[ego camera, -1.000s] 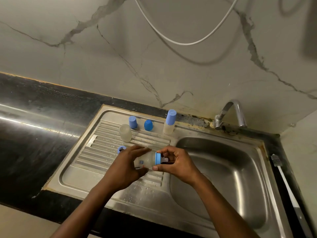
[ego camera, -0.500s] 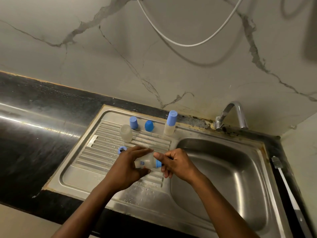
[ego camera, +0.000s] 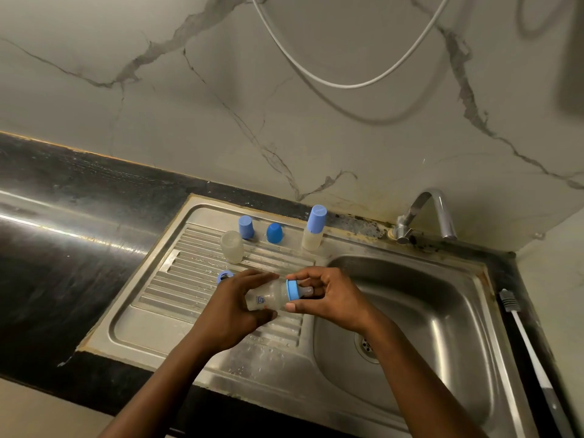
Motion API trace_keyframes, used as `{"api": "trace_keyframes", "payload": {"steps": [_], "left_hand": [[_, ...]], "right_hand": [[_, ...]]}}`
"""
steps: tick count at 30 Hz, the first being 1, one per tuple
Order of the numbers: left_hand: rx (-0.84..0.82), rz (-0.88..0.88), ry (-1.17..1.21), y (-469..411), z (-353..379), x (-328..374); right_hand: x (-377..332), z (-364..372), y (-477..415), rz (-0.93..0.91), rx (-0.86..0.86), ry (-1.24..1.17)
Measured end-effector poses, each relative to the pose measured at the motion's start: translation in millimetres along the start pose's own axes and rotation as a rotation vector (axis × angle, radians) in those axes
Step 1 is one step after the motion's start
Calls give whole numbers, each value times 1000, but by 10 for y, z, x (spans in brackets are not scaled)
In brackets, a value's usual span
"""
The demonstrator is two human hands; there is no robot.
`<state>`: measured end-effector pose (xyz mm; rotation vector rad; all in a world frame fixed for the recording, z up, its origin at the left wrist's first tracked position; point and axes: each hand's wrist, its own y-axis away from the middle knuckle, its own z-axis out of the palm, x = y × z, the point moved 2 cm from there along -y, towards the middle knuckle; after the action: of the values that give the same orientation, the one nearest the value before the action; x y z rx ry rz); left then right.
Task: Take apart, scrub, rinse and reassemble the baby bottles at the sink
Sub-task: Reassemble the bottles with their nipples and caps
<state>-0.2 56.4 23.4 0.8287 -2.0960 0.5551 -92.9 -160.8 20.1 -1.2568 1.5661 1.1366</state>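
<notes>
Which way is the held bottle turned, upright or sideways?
Sideways: the bottle lies horizontal between the left hand and right hand, blue ring and teat pointing toward the basin.

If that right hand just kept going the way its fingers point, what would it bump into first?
The blue collar of the bottle, which the right hand is pinching; right behind it, probably the left hand that holds the bottle.

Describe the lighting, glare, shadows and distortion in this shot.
Head view: dim, warm light; a bright glare streak crosses the dark countertop; the cable casts a soft shadow on the wall; the wide-angle lens slants the counter line; the bottle is in focus.
</notes>
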Motion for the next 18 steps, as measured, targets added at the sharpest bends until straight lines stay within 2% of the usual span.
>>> {"api": "trace_keyframes", "payload": {"steps": [18], "left_hand": [[21, 24, 20, -25, 28, 57]], "right_hand": [[-49, 71, -73, 104, 12, -19]]}}
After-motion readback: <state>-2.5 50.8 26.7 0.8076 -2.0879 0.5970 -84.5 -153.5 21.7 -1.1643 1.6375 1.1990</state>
